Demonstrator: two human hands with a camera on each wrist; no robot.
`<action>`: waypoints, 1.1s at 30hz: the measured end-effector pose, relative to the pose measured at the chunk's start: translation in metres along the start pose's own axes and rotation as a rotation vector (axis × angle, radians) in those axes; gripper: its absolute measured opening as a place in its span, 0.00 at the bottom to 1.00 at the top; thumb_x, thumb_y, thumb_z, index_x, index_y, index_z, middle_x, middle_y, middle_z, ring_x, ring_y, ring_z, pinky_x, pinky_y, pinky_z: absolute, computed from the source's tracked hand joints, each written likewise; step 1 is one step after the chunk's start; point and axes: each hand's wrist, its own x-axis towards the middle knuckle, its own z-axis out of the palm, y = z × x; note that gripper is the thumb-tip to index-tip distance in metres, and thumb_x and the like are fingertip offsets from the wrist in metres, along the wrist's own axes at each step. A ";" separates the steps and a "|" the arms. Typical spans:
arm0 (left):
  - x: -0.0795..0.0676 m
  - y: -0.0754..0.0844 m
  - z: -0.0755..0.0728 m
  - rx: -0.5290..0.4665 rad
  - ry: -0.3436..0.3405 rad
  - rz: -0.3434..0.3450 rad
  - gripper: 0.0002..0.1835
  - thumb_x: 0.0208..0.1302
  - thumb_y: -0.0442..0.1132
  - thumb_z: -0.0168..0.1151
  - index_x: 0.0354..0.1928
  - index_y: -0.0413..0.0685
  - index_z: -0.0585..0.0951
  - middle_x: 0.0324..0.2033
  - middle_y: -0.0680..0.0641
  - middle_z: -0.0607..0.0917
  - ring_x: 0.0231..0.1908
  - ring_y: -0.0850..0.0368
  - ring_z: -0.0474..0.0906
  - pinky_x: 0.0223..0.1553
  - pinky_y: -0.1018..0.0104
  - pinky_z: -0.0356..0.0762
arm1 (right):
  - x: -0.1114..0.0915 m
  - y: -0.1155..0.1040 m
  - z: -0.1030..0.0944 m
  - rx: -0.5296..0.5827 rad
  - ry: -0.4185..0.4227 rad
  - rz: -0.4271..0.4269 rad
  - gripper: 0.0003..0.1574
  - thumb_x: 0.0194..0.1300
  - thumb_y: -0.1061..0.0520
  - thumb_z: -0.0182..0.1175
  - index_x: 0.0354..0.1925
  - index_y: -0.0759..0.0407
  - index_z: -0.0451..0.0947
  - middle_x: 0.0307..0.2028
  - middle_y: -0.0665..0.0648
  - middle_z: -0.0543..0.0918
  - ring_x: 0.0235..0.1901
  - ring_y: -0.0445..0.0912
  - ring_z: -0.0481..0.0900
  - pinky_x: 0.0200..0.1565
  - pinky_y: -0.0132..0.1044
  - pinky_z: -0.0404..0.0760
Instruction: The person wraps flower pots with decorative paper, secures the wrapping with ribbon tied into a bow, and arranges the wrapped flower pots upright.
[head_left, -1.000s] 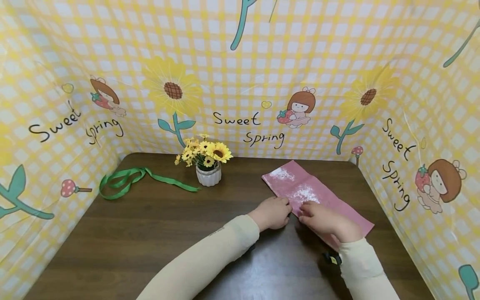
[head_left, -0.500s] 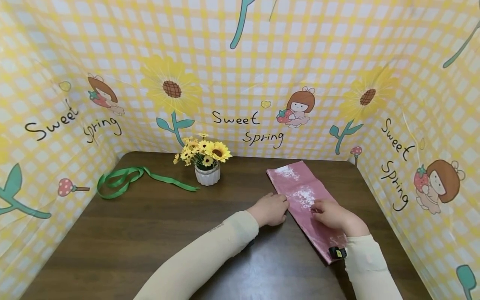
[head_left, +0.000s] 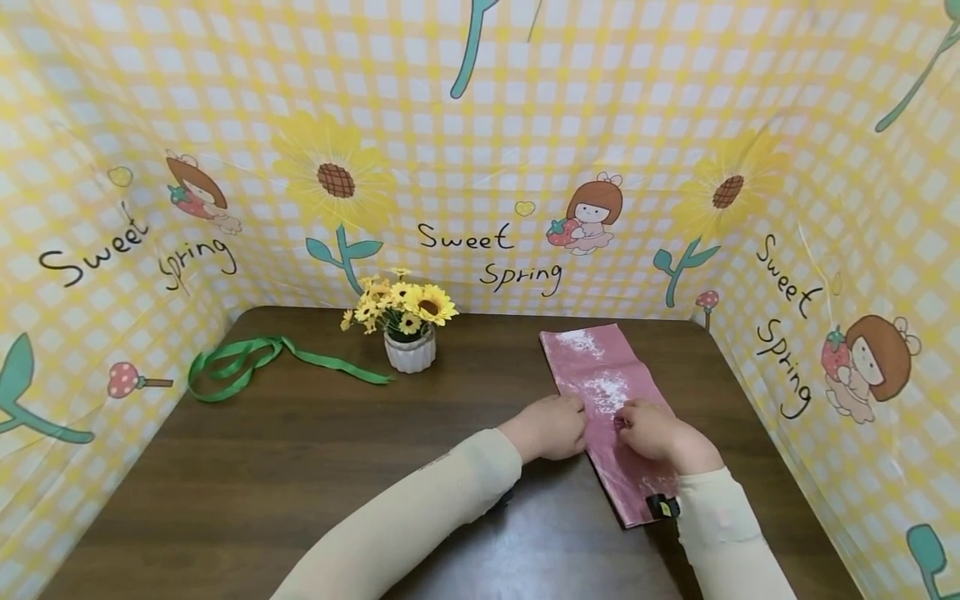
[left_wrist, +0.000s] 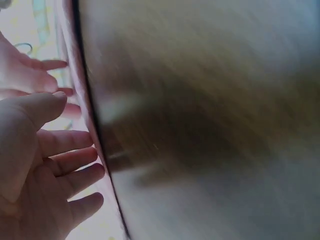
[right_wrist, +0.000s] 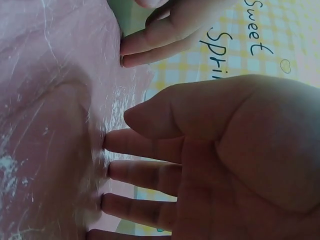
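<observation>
A pink folded sheet (head_left: 618,479) with patches of white flecks lies lengthwise on the right side of the table. It looks glossy and creased in the right wrist view. My left hand (head_left: 551,427) is at its left long edge; in the left wrist view the fingertips (left_wrist: 89,172) touch that edge, fingers loosely extended. Across the sheet, my right hand (head_left: 660,435) rests its fingertips on the upper surface near the middle. The right wrist view shows those fingers (right_wrist: 145,172) nearly straight and spread, with the thumb held apart from the sheet.
A small white pot of yellow flowers (head_left: 411,352) stands at the back, left of the sheet. Farther left lies a looped green ribbon (head_left: 330,360). Checked yellow fabric walls (head_left: 480,192) enclose the brown table (head_left: 285,450) at the back and both sides.
The sheet has turned from a slant to nearly straight away from me, its near end swinging left. My right hand shifted right onto its surface; the left stayed at the edge.
</observation>
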 end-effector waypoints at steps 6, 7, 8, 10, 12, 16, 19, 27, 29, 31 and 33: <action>0.001 0.007 -0.002 -0.081 -0.044 -0.073 0.27 0.75 0.60 0.53 0.62 0.50 0.81 0.63 0.51 0.80 0.65 0.55 0.75 0.69 0.58 0.68 | 0.001 -0.002 0.000 0.015 -0.032 0.033 0.17 0.63 0.61 0.58 0.49 0.66 0.82 0.54 0.71 0.81 0.59 0.67 0.76 0.61 0.61 0.73; 0.001 0.007 -0.002 -0.091 -0.050 -0.088 0.28 0.75 0.61 0.54 0.63 0.50 0.81 0.65 0.51 0.79 0.67 0.55 0.73 0.70 0.56 0.67 | 0.001 -0.002 0.000 0.018 -0.038 0.040 0.19 0.63 0.61 0.58 0.51 0.67 0.82 0.55 0.72 0.81 0.60 0.68 0.76 0.61 0.61 0.73; 0.002 0.006 -0.001 -0.095 -0.057 -0.100 0.29 0.75 0.61 0.54 0.65 0.50 0.80 0.67 0.51 0.78 0.68 0.55 0.72 0.71 0.55 0.66 | 0.001 -0.002 0.001 0.021 -0.044 0.050 0.20 0.64 0.61 0.58 0.52 0.67 0.82 0.56 0.73 0.80 0.61 0.68 0.75 0.62 0.61 0.72; 0.004 0.005 0.001 -0.095 -0.065 -0.117 0.31 0.74 0.62 0.54 0.68 0.50 0.78 0.70 0.51 0.75 0.71 0.56 0.69 0.73 0.54 0.64 | 0.002 -0.001 0.002 0.033 -0.061 0.073 0.24 0.64 0.61 0.57 0.56 0.69 0.80 0.58 0.74 0.79 0.63 0.70 0.73 0.64 0.63 0.70; 0.007 0.003 0.004 -0.090 -0.064 -0.126 0.33 0.73 0.63 0.56 0.69 0.50 0.77 0.72 0.51 0.73 0.72 0.56 0.67 0.73 0.54 0.64 | 0.002 0.000 0.002 0.048 -0.072 0.098 0.27 0.64 0.60 0.56 0.60 0.71 0.78 0.60 0.75 0.77 0.64 0.71 0.71 0.65 0.64 0.68; 0.013 0.001 0.009 -0.067 -0.053 -0.136 0.33 0.71 0.63 0.59 0.68 0.51 0.77 0.72 0.52 0.72 0.73 0.57 0.66 0.73 0.55 0.63 | 0.003 0.002 0.001 0.060 -0.091 0.134 0.30 0.65 0.59 0.55 0.63 0.71 0.75 0.63 0.77 0.73 0.66 0.73 0.68 0.66 0.65 0.66; 0.016 0.000 0.010 -0.047 -0.049 -0.139 0.33 0.70 0.63 0.60 0.68 0.51 0.77 0.72 0.51 0.72 0.73 0.56 0.66 0.73 0.55 0.64 | 0.003 0.001 0.001 0.055 -0.091 0.139 0.30 0.66 0.60 0.56 0.64 0.70 0.75 0.63 0.78 0.73 0.66 0.73 0.68 0.66 0.65 0.66; 0.021 0.000 0.011 -0.048 -0.022 -0.134 0.33 0.70 0.63 0.60 0.67 0.50 0.78 0.72 0.50 0.73 0.72 0.55 0.67 0.72 0.56 0.65 | 0.004 0.011 0.006 0.056 -0.061 0.145 0.31 0.64 0.61 0.57 0.65 0.70 0.74 0.65 0.78 0.71 0.67 0.73 0.67 0.67 0.66 0.65; 0.022 0.000 0.010 -0.057 -0.002 -0.133 0.32 0.69 0.63 0.62 0.65 0.49 0.80 0.70 0.49 0.75 0.70 0.55 0.70 0.71 0.57 0.66 | 0.005 0.015 0.008 0.051 -0.049 0.145 0.31 0.64 0.61 0.57 0.65 0.70 0.74 0.66 0.78 0.71 0.67 0.73 0.66 0.68 0.65 0.65; 0.023 -0.001 0.010 -0.058 0.022 -0.128 0.31 0.67 0.63 0.64 0.61 0.49 0.82 0.67 0.50 0.78 0.67 0.55 0.73 0.70 0.59 0.68 | 0.007 0.018 0.010 0.042 -0.038 0.139 0.31 0.64 0.60 0.57 0.65 0.70 0.74 0.65 0.77 0.71 0.67 0.72 0.67 0.67 0.65 0.65; 0.024 -0.002 0.011 -0.058 0.040 -0.121 0.29 0.66 0.63 0.65 0.57 0.49 0.84 0.64 0.50 0.80 0.64 0.56 0.76 0.68 0.60 0.70 | 0.007 0.019 0.011 0.045 -0.036 0.140 0.32 0.64 0.61 0.57 0.65 0.70 0.74 0.66 0.77 0.71 0.68 0.72 0.67 0.68 0.65 0.65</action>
